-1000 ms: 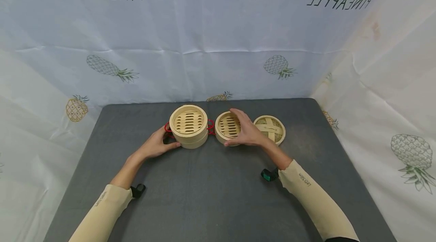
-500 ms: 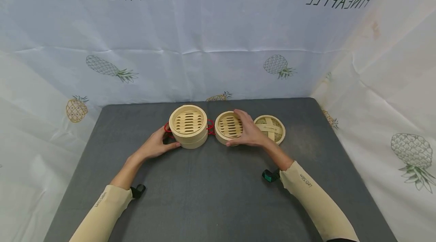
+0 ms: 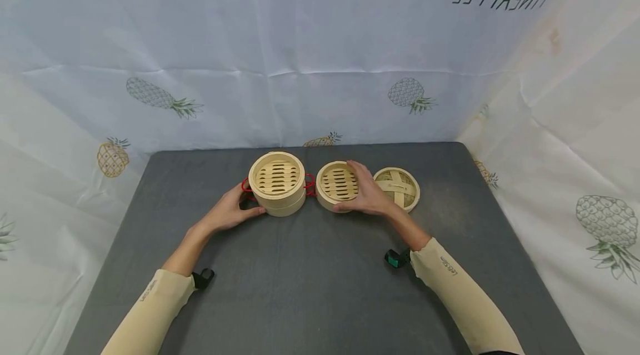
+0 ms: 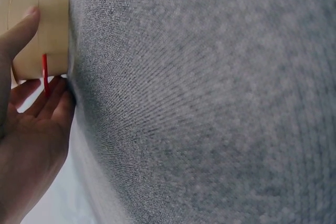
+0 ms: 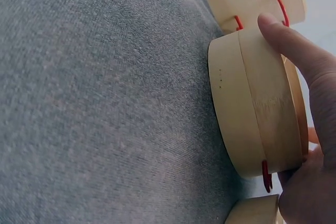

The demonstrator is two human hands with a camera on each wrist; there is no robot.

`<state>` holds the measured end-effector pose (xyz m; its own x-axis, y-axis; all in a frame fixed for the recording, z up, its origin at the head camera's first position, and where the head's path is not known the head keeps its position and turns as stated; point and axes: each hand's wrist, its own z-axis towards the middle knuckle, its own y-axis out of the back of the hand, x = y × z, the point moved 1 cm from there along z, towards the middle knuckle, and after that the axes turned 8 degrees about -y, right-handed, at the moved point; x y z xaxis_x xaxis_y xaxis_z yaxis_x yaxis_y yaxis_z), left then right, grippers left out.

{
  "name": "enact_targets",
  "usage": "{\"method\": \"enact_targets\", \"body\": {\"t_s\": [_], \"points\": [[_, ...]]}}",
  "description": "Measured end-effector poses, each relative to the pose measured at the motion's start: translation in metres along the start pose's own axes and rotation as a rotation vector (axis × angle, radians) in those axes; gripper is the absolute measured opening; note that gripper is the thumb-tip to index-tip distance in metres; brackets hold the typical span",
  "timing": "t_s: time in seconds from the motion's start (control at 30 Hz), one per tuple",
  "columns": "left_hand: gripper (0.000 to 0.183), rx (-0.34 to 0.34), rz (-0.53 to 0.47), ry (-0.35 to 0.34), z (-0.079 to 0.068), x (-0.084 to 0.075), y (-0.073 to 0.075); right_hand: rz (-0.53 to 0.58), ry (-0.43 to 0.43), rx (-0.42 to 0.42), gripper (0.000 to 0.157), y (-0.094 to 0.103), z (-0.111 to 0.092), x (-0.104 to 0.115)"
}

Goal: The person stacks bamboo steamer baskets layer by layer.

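Observation:
A taller bamboo steamer (image 3: 277, 188), built of stacked slatted baskets with red handles, stands left of centre on the table. My left hand (image 3: 231, 211) grips its left side; in the left wrist view the thumb lies on its wall and the fingers reach around by the red handle (image 4: 45, 72). Just to the right sits a lower bamboo steamer (image 3: 335, 185) with a slatted floor. My right hand (image 3: 369, 194) holds this one from the right, thumb at the front and fingers at the far rim. The right hand covers part of that rim.
A round woven bamboo lid (image 3: 406, 188) lies right of the lower steamer, partly behind the right hand and wrist. Dark grey cloth covers the table (image 3: 300, 288). A pineapple-print curtain (image 3: 280, 38) rises behind its far edge.
My right hand has shifted slightly right along the lower steamer's rim, so more of the slats show. The left hand and taller steamer have stayed in place.

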<state>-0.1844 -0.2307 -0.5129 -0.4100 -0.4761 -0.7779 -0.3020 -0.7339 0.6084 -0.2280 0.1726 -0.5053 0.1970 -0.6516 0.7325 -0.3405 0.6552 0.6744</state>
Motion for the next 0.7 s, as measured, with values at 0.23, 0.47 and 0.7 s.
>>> {"method": "enact_targets", "body": {"t_s": [0.23,0.47,0.7], "points": [[0.082,0.006,0.003,0.013,0.001,-0.0006,0.0017,-0.016,-0.019,-0.035,0.124,-0.0026,0.0002,0.0008],[0.081,0.007,0.009,0.022,0.0021,0.0012,0.002,0.0,-0.02,-0.069,0.123,-0.0053,-0.0003,0.0012],[0.08,0.008,0.01,0.032,0.0019,0.0024,0.0022,0.001,-0.013,-0.107,0.123,-0.0078,-0.0012,0.0013]]}}
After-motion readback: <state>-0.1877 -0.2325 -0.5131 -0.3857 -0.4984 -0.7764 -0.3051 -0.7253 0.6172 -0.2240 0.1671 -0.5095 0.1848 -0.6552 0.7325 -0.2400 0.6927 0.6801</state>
